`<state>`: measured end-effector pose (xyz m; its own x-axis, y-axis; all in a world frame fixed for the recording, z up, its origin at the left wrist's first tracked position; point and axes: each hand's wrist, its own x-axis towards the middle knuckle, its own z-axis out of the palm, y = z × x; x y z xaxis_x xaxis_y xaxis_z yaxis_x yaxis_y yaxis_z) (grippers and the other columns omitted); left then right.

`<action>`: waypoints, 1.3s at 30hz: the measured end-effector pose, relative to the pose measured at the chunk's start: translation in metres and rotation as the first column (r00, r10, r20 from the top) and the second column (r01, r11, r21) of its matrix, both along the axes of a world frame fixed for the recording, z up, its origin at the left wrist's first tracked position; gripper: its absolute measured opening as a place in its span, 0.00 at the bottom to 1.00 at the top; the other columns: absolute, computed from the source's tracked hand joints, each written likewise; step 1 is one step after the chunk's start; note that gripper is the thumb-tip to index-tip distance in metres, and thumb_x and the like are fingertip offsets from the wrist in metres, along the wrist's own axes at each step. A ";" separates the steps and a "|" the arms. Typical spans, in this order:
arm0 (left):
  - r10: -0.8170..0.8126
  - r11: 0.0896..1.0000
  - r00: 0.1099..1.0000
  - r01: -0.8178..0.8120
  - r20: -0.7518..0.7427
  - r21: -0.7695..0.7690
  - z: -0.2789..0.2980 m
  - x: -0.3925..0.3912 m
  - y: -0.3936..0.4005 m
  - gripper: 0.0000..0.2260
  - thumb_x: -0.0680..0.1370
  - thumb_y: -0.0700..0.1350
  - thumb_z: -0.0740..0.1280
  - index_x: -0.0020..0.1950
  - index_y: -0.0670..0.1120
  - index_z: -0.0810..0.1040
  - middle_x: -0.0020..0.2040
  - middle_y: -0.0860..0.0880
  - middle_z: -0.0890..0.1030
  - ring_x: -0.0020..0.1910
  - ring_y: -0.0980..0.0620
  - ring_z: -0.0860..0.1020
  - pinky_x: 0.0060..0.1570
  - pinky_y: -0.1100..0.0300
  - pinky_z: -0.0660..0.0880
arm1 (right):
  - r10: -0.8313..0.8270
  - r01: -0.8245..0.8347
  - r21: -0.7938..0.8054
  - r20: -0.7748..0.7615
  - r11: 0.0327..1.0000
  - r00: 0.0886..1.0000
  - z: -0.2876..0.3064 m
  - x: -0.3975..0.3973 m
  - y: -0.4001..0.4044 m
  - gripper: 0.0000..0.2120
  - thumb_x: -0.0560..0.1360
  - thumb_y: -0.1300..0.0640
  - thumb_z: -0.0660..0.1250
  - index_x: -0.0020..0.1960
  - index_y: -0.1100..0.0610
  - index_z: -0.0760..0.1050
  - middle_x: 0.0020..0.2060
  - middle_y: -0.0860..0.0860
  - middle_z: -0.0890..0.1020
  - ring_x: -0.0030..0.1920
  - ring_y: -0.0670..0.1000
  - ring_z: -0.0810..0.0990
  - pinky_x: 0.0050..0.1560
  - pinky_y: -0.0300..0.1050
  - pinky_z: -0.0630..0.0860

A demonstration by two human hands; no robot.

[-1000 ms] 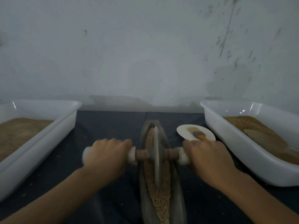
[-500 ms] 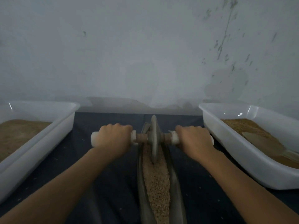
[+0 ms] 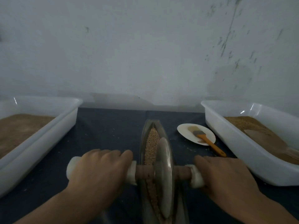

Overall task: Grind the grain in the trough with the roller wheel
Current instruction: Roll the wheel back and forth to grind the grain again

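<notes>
A narrow boat-shaped metal trough (image 3: 145,126) lies lengthwise on the dark cloth, with tan grain (image 3: 151,141) along its groove. The metal roller wheel (image 3: 164,173) stands upright in the near half of the trough on a wooden axle with white handle ends. My left hand (image 3: 98,172) grips the left handle and my right hand (image 3: 224,177) grips the right handle. The grain under and behind the wheel is mostly hidden.
A white tub (image 3: 48,136) of brownish grain stands on the left. Another white tub (image 3: 234,143) on the right holds grain and a scoop (image 3: 265,141). A small white plate (image 3: 184,131) with an orange-handled brush (image 3: 208,142) lies right of the trough. A wall rises close behind.
The wheel has rolled back toward me from the trough's far end to its near half, with both hands still on the handles. The plate and brush are uncovered again.
</notes>
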<state>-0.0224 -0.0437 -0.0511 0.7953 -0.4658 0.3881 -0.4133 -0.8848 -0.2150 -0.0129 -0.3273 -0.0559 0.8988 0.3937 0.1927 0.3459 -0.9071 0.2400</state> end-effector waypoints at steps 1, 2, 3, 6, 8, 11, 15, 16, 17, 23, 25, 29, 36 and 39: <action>0.062 0.998 0.998 -0.062 -0.011 0.019 -0.001 0.007 -0.003 0.22 0.56 0.55 0.78 0.38 0.56 0.66 0.29 0.56 0.70 0.25 0.56 0.70 0.27 0.61 0.61 | -0.022 0.022 0.000 -0.002 1.000 1.000 -0.001 0.005 0.000 0.16 0.71 0.43 0.66 0.41 0.42 0.57 0.34 0.42 0.68 0.34 0.42 0.68 0.33 0.38 0.64; 0.123 0.992 0.992 -0.123 0.008 0.035 -0.003 0.018 -0.007 0.19 0.64 0.55 0.73 0.41 0.57 0.63 0.33 0.56 0.70 0.29 0.56 0.71 0.31 0.59 0.61 | -0.035 0.035 0.021 0.025 0.999 0.999 -0.002 0.014 0.003 0.16 0.71 0.43 0.67 0.41 0.42 0.58 0.33 0.42 0.69 0.34 0.42 0.69 0.31 0.38 0.62; 0.193 0.979 0.981 -0.194 0.025 0.054 -0.006 0.032 -0.009 0.16 0.70 0.54 0.69 0.43 0.57 0.61 0.36 0.56 0.72 0.34 0.55 0.72 0.34 0.58 0.62 | -0.046 0.043 0.039 0.073 0.998 0.996 -0.004 0.027 0.005 0.16 0.70 0.43 0.68 0.41 0.42 0.60 0.34 0.43 0.72 0.34 0.43 0.71 0.29 0.39 0.60; 0.271 0.962 0.958 -0.273 0.093 0.010 -0.007 0.081 -0.014 0.10 0.73 0.51 0.66 0.45 0.55 0.64 0.43 0.53 0.79 0.41 0.50 0.79 0.36 0.57 0.64 | -0.081 0.070 0.065 0.182 0.995 0.980 -0.011 0.074 0.013 0.12 0.70 0.43 0.69 0.43 0.44 0.66 0.37 0.48 0.77 0.37 0.49 0.75 0.31 0.43 0.60; 0.302 0.953 0.951 -0.302 0.060 -0.012 -0.003 0.109 -0.016 0.09 0.73 0.49 0.66 0.46 0.54 0.66 0.44 0.51 0.80 0.43 0.47 0.79 0.37 0.56 0.66 | -0.096 0.082 0.071 0.228 0.994 0.969 -0.008 0.103 0.017 0.11 0.71 0.44 0.68 0.44 0.45 0.66 0.38 0.47 0.78 0.36 0.50 0.73 0.33 0.44 0.61; 0.321 0.947 0.947 -0.321 0.013 -0.021 0.002 0.127 -0.018 0.08 0.73 0.48 0.67 0.48 0.52 0.69 0.46 0.50 0.80 0.44 0.46 0.79 0.39 0.54 0.69 | -0.118 0.099 0.091 0.235 0.991 0.965 -0.004 0.126 0.022 0.11 0.72 0.45 0.68 0.47 0.49 0.68 0.40 0.49 0.80 0.37 0.53 0.76 0.33 0.44 0.61; 0.273 0.961 0.961 -0.275 -0.032 -0.042 0.000 0.090 -0.016 0.08 0.75 0.49 0.66 0.48 0.53 0.67 0.45 0.52 0.79 0.43 0.48 0.78 0.41 0.55 0.72 | -0.084 0.073 0.062 0.208 0.995 0.975 -0.007 0.097 0.016 0.16 0.71 0.44 0.69 0.42 0.45 0.60 0.37 0.46 0.75 0.35 0.49 0.68 0.34 0.43 0.62; 0.249 0.967 0.967 -0.252 -0.051 -0.050 -0.003 0.071 -0.012 0.09 0.75 0.50 0.66 0.47 0.54 0.65 0.43 0.54 0.77 0.41 0.51 0.77 0.40 0.56 0.72 | -0.047 0.043 0.023 0.229 0.999 0.972 -0.006 0.079 0.013 0.20 0.67 0.43 0.72 0.41 0.44 0.59 0.34 0.46 0.75 0.33 0.48 0.67 0.32 0.42 0.62; 0.216 0.975 0.975 -0.219 -0.052 -0.046 -0.005 0.050 -0.008 0.13 0.73 0.52 0.68 0.45 0.56 0.63 0.40 0.55 0.74 0.38 0.53 0.75 0.38 0.58 0.71 | 0.012 -0.012 0.001 0.265 1.000 0.964 -0.006 0.058 0.009 0.24 0.61 0.44 0.76 0.39 0.44 0.60 0.30 0.46 0.74 0.29 0.47 0.65 0.27 0.41 0.62; 0.006 0.998 0.998 -0.003 0.067 -0.055 -0.005 -0.022 0.007 0.24 0.50 0.51 0.80 0.34 0.54 0.67 0.25 0.54 0.70 0.20 0.52 0.70 0.26 0.61 0.56 | 0.062 -0.060 -0.018 0.155 0.998 0.986 -0.006 0.000 -0.002 0.25 0.59 0.49 0.76 0.35 0.44 0.57 0.28 0.44 0.69 0.30 0.48 0.75 0.30 0.52 0.76; 0.104 0.995 0.995 -0.104 0.000 0.004 -0.006 -0.008 0.001 0.23 0.59 0.55 0.77 0.38 0.56 0.63 0.28 0.56 0.69 0.24 0.55 0.69 0.28 0.61 0.58 | 0.110 -0.120 0.038 0.202 0.992 0.973 -0.005 0.004 0.000 0.25 0.49 0.56 0.80 0.32 0.47 0.64 0.23 0.45 0.69 0.21 0.49 0.70 0.19 0.47 0.70; 0.278 0.960 0.961 -0.277 0.000 -0.039 -0.014 0.052 -0.005 0.14 0.73 0.55 0.65 0.42 0.56 0.59 0.36 0.56 0.71 0.36 0.52 0.74 0.34 0.57 0.62 | -0.020 0.029 -0.030 0.269 0.999 0.963 -0.003 0.055 0.014 0.16 0.63 0.47 0.75 0.40 0.48 0.68 0.31 0.48 0.76 0.32 0.52 0.75 0.27 0.44 0.70; 0.325 0.943 0.945 -0.328 -0.047 -0.066 0.003 0.125 -0.013 0.09 0.73 0.49 0.68 0.44 0.53 0.67 0.45 0.49 0.79 0.40 0.46 0.75 0.38 0.54 0.66 | -0.081 0.074 0.038 0.221 0.997 0.972 0.011 0.115 0.028 0.11 0.72 0.47 0.68 0.49 0.51 0.70 0.42 0.52 0.80 0.40 0.56 0.78 0.35 0.45 0.66; 0.267 0.960 0.960 -0.273 -0.085 -0.066 -0.002 0.085 -0.008 0.11 0.73 0.52 0.67 0.43 0.55 0.64 0.44 0.52 0.78 0.41 0.48 0.76 0.38 0.55 0.67 | -0.055 0.058 -0.012 0.174 0.998 0.983 0.010 0.075 0.021 0.10 0.72 0.47 0.67 0.49 0.49 0.69 0.41 0.48 0.78 0.39 0.51 0.75 0.35 0.44 0.66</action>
<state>0.0627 -0.0520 -0.0529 0.9153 -0.2012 0.3489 -0.1691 -0.9782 -0.1204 0.0626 -0.3063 -0.0460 0.8732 0.3480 0.3413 0.2461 -0.9192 0.3076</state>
